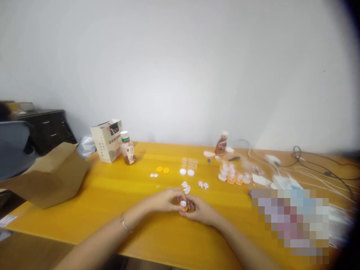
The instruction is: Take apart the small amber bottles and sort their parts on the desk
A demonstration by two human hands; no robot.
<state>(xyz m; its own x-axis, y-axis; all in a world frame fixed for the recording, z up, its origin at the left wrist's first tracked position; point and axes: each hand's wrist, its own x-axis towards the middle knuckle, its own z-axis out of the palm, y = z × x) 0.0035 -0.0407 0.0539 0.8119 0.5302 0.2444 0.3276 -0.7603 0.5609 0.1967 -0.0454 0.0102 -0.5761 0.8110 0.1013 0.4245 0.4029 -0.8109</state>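
Observation:
Above the front middle of the table, my left hand (170, 200) and my right hand (200, 210) meet with curled fingers around a small orange-and-white plastic piece (183, 206). Its exact kind is too small to tell, and fingers cover part of it. Just beyond lie white openwork plastic parts (186, 187), with two smaller white parts (203, 185) to their right. Farther back are two white discs (186, 172), two yellow discs (163, 170), two tiny white pieces (153, 175) and some clear cups (189, 163).
Several clear-and-orange plastic pieces (233, 174) cluster at right. Behind them stands a brown drink bottle (221, 143). Cables (317, 165) and a blurred-out patch (292, 221) are farther right. At left are a bottle (128, 150), a paper bag (105, 144) and a brown paper sack (53, 172).

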